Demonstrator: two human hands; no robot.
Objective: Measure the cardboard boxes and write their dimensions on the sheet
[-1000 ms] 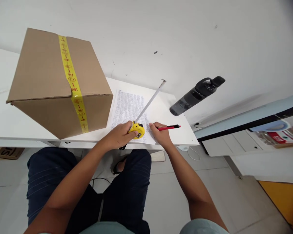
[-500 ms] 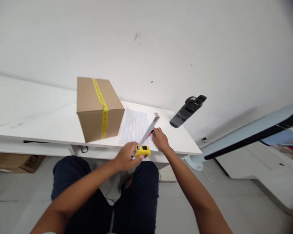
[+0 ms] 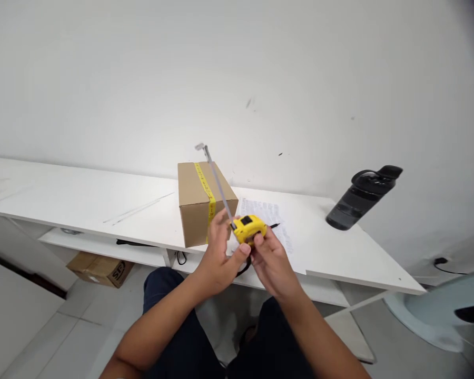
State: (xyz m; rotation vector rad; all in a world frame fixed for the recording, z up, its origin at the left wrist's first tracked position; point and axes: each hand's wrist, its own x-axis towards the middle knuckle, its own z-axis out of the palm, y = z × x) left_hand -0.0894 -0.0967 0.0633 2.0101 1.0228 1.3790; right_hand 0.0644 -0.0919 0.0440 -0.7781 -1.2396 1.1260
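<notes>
A yellow tape measure [image 3: 251, 226] is held up in front of the desk, between my two hands. My left hand [image 3: 220, 260] has its thumb on the near side of the case and its fingers by the mouth where the blade comes out. Around the other end of the case curls my right hand [image 3: 274, 266], thumb pressed on its side. The blade [image 3: 220, 187] sticks out up and to the left, passing in front of a cardboard box [image 3: 196, 223] sealed with yellow tape. Beyond my right hand, a dark pen [image 3: 275, 225] lies on a printed paper sheet [image 3: 260, 209], partly hidden.
A dark water bottle [image 3: 357, 202] stands at the right on the white desk [image 3: 142, 205], near the wall. Below the desk, a second cardboard box [image 3: 98, 268] sits on the floor. A pale rounded base [image 3: 426, 326] stands beyond the desk's right end.
My right hand has left the pen on the paper and taken hold of the tape measure, which is raised with its blade swung left across the box. The view has shifted left.
</notes>
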